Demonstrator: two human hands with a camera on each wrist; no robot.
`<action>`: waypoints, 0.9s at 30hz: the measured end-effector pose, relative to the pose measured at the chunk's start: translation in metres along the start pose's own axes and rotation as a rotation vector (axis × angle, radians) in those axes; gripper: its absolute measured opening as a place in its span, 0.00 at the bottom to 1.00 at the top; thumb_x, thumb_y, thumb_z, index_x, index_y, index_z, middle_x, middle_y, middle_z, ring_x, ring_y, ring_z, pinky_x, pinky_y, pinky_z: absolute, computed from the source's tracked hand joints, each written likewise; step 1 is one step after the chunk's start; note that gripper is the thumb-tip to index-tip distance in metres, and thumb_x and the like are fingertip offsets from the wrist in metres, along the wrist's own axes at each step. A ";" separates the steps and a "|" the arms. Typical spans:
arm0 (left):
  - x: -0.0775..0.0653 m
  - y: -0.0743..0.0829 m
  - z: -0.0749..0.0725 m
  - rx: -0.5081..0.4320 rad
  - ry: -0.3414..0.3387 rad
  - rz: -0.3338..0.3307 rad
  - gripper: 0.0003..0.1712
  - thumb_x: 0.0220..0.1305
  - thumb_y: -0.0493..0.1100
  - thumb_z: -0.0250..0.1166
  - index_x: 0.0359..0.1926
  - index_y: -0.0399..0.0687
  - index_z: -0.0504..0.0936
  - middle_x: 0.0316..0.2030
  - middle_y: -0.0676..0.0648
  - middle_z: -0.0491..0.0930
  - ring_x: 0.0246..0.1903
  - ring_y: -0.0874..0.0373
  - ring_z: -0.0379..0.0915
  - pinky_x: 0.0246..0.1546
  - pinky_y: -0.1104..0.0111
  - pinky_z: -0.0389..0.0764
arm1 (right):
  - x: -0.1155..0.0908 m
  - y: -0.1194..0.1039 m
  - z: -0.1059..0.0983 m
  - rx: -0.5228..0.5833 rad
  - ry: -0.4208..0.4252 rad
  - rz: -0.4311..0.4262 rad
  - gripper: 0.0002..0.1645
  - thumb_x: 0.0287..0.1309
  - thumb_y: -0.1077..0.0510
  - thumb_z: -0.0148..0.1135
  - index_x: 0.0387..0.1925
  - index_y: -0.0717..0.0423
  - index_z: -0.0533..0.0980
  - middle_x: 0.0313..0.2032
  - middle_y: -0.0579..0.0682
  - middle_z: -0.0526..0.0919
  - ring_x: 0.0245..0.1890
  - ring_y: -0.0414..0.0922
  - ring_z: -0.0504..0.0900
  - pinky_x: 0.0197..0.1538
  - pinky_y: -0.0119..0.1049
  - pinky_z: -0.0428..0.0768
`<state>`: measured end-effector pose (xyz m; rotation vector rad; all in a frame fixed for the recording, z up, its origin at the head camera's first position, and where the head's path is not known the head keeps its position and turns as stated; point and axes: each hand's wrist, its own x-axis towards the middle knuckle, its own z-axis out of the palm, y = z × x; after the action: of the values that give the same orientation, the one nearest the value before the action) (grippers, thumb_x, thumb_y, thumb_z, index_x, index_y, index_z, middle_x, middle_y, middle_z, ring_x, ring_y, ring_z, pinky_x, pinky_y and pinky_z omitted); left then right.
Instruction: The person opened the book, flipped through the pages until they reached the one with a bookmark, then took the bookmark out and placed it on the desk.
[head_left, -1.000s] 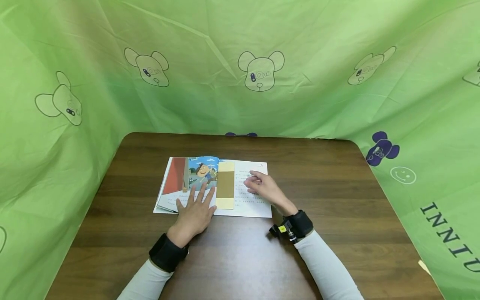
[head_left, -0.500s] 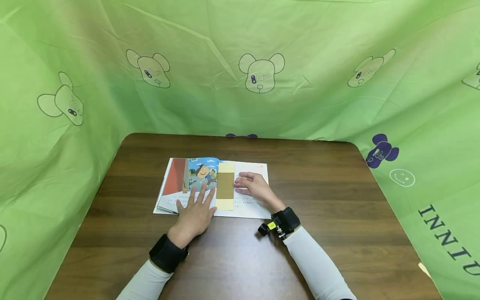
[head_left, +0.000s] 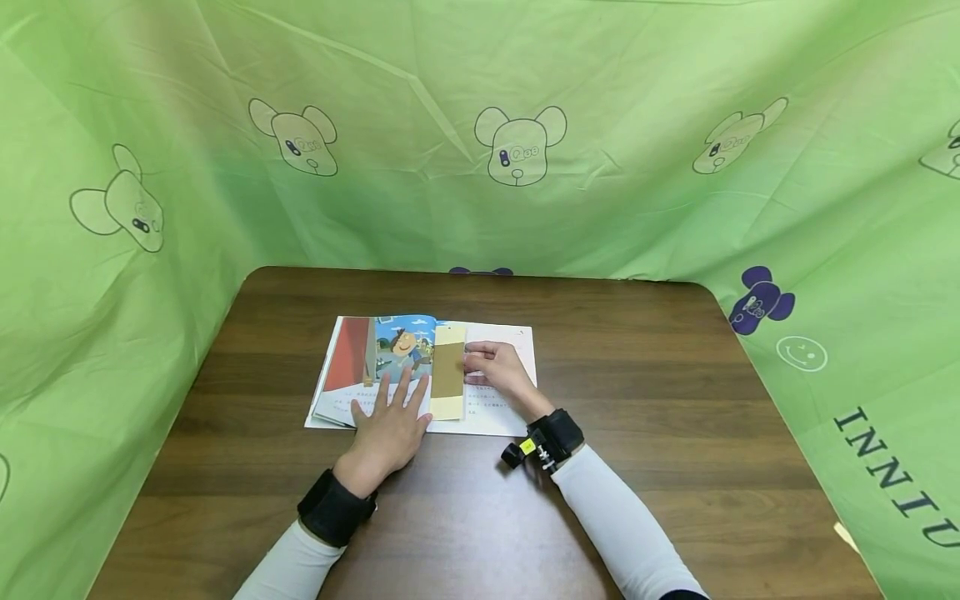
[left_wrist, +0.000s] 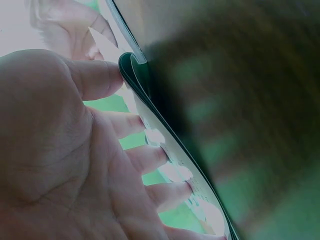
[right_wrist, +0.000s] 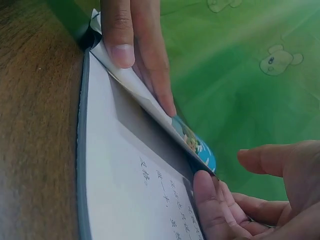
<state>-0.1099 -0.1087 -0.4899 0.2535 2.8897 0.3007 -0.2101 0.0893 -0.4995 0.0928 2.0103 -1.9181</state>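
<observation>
An open picture book (head_left: pixel 495 417) lies on the wooden table, with an illustrated left page (head_left: pixel 351 350) and text on the right. Beside the spine runs a narrow cream-and-brown paper strip (head_left: pixel 447 367). My left hand (head_left: pixel 387 429) rests on the lower left page, fingers spread; the left wrist view has its thumb (left_wrist: pixel 100 80) by the curved page edge. At the strip's right edge, my right hand (head_left: pixel 498 368) pinches it. The right wrist view has the right thumb (right_wrist: pixel 205 192) at the raised edge of the sheet (right_wrist: pixel 145 102), the other fingers behind.
Brown wooden table (head_left: pixel 637 358) surrounds the book. A green cloth (head_left: pixel 405 217) printed with bear heads hangs behind and at the sides. Each wrist wears a black band (head_left: pixel 335 507), and a small camera (head_left: pixel 513 455) sits at the right one.
My right hand has moved left across the text page to the strip's edge and taken hold there. The left hand has stayed in place on the left page.
</observation>
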 end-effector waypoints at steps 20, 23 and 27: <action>0.000 0.000 -0.002 -0.007 -0.009 -0.004 0.39 0.73 0.59 0.47 0.79 0.57 0.50 0.78 0.43 0.42 0.75 0.36 0.35 0.55 0.22 0.48 | 0.004 0.006 0.021 -0.103 -0.014 -0.044 0.22 0.56 0.59 0.66 0.50 0.68 0.80 0.39 0.60 0.88 0.38 0.48 0.88 0.42 0.37 0.84; 0.000 0.000 -0.001 -0.006 -0.010 -0.005 0.38 0.73 0.59 0.46 0.79 0.57 0.49 0.78 0.43 0.42 0.75 0.36 0.35 0.54 0.22 0.48 | 0.004 0.006 0.024 -0.090 0.000 -0.033 0.21 0.56 0.60 0.66 0.50 0.69 0.80 0.39 0.61 0.88 0.37 0.49 0.88 0.41 0.38 0.84; 0.000 0.000 -0.001 -0.003 -0.008 -0.003 0.38 0.73 0.59 0.46 0.79 0.58 0.49 0.78 0.43 0.42 0.75 0.36 0.35 0.54 0.22 0.49 | 0.004 0.005 0.027 -0.066 0.027 -0.004 0.20 0.55 0.61 0.66 0.49 0.69 0.80 0.39 0.62 0.88 0.36 0.49 0.88 0.39 0.38 0.84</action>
<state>-0.1099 -0.1093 -0.4889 0.2493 2.8813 0.3034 -0.2071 0.0628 -0.5060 0.0986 2.0904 -1.8600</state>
